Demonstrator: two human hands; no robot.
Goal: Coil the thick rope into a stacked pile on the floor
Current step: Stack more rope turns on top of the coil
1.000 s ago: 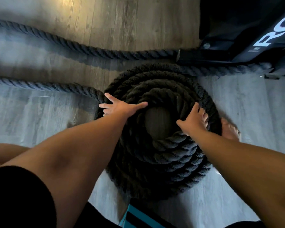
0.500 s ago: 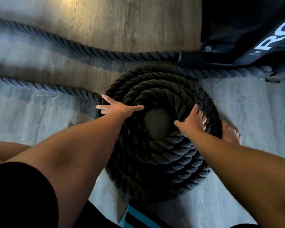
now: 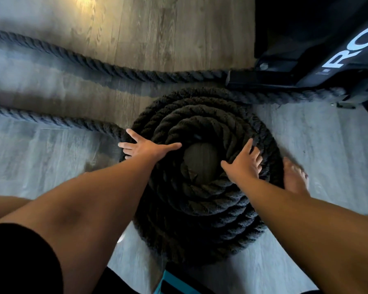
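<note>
Rope coil (image 3: 202, 211): L hand (image 3: 146, 147) at outer edge, R hand (image 3: 243, 164) atop; 2 grips flat, clasping nothing.

Hands (image 3: 146, 147) atop coil (image 3: 202, 219), foot (image 3: 294, 177) right.

Both bare arms reach forward and down. The left hand (image 3: 146, 148) lies palm down, fingers spread, thumb stretched rightward. The right hand (image 3: 243, 164) lies palm down too, fingers slightly fanned.

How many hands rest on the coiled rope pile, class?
2. The left hand lies flat, fingers spread, on the left side of the rope pile; the right hand lies on its right side, beside the central hole. None seems hidden.
</note>
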